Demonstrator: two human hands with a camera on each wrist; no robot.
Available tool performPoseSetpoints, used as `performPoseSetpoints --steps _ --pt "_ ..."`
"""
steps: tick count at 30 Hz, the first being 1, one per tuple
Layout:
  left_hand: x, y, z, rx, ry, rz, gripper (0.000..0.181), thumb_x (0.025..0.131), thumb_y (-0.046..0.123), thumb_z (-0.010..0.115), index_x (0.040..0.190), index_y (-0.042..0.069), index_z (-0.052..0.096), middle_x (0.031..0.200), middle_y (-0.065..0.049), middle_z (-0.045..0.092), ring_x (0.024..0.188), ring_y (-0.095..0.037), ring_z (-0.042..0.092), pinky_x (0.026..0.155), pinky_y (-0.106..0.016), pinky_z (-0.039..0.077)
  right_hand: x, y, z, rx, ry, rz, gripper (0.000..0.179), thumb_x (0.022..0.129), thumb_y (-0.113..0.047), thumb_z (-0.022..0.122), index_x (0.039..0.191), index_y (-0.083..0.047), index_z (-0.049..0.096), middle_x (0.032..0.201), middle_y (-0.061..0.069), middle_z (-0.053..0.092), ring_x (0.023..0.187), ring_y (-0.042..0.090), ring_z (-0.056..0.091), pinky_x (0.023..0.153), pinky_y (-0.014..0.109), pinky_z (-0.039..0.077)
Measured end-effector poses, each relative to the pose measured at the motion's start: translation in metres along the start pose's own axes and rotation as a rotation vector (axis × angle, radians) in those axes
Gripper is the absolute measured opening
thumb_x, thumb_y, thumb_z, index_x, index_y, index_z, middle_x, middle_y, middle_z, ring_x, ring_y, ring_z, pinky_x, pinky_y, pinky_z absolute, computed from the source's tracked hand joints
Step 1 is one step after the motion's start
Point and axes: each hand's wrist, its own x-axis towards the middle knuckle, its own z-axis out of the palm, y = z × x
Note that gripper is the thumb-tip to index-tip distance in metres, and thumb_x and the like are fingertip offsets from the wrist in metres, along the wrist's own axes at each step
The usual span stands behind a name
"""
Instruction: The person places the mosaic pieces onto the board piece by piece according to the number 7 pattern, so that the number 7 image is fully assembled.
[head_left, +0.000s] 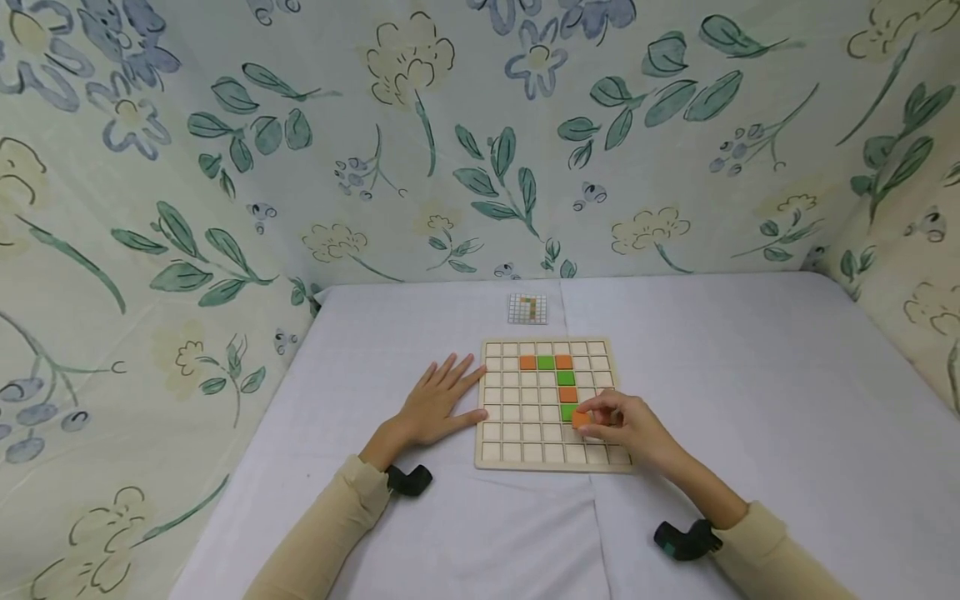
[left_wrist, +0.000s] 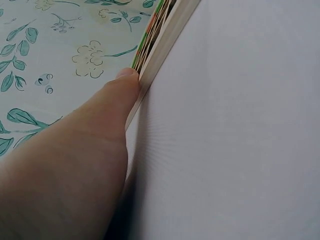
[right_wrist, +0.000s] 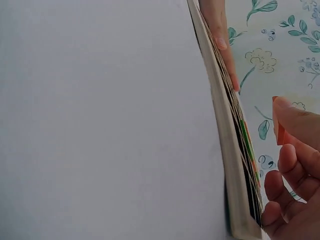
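Observation:
A square wooden grid board (head_left: 522, 452) lies on the white cloth, with orange and green square tiles (head_left: 546, 362) set in a row and a column running down from it. Between thumb and fingers my right hand (head_left: 626, 423) pinches an orange tile (head_left: 581, 419), close over the board just below the lowest green tile (head_left: 569, 412). The right wrist view shows this orange tile (right_wrist: 278, 122) edge-on, above the board's surface. My left hand (head_left: 438, 404) lies with fingers spread at the board's left edge; its thumb (left_wrist: 127, 77) touches that edge in the left wrist view.
Behind the board lies a small card (head_left: 527, 308) printed with a grid and a similar orange and green pattern. Floral cloth (head_left: 420, 200) hangs around the table's back and sides. A black wrist camera (head_left: 686, 540) sits on each wrist.

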Motion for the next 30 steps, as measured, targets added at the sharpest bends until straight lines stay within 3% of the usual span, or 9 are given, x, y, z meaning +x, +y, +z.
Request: performPoseSetpoints --steps 12,21,30 --pt "0.0 0.0 -0.001 -0.003 0.008 0.014 0.081 0.097 0.071 0.035 0.161 0.026 0.018 0.167 -0.003 0.009 0.152 -0.03 0.002 0.12 -0.053 0.002 0.004 0.007 0.008 -0.022 -0.047 0.007 0.024 0.083 -0.008 0.081 0.104 0.001 0.073 0.079 0.003 0.051 0.07 0.011 0.048 0.059 0.02 0.041" --pt "0.0 -0.001 0.0 -0.004 0.01 0.015 0.081 0.097 0.072 0.034 0.161 0.027 0.016 0.167 -0.003 0.009 0.152 -0.03 0.001 0.12 -0.053 0.001 0.005 0.013 0.01 -0.067 -0.053 -0.058 0.023 0.08 -0.007 0.083 0.101 -0.002 0.074 0.078 0.005 0.053 0.071 0.011 0.049 0.06 0.021 0.042" --pt "0.001 0.0 0.0 -0.007 0.003 0.011 0.081 0.097 0.072 0.034 0.161 0.027 0.016 0.167 -0.003 0.008 0.152 -0.029 0.0 0.12 -0.053 0.001 0.004 0.016 0.015 -0.118 -0.032 -0.053 0.023 0.079 -0.009 0.085 0.099 -0.005 0.074 0.078 0.003 0.054 0.071 0.014 0.048 0.06 0.022 0.04"
